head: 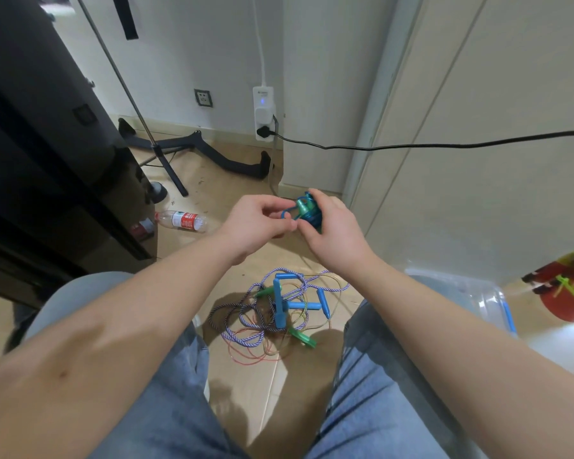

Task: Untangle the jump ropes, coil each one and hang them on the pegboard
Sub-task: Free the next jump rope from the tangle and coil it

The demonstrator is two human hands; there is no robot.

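Centre frame: right hand [332,228] gripped coiled blue-green plastic jump rope [307,210], left hand [257,221] pinched its loop. Probably light, springy, slippery; best held across wraps.

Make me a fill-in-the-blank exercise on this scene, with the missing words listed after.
1. The left hand and the right hand together hold a coiled rope bundle whose cord is ____.
2. The tangled jump ropes lie on the ____ between the person's legs.
3. The water bottle with the red label lies on its ____.

Missing words: blue; floor; side.
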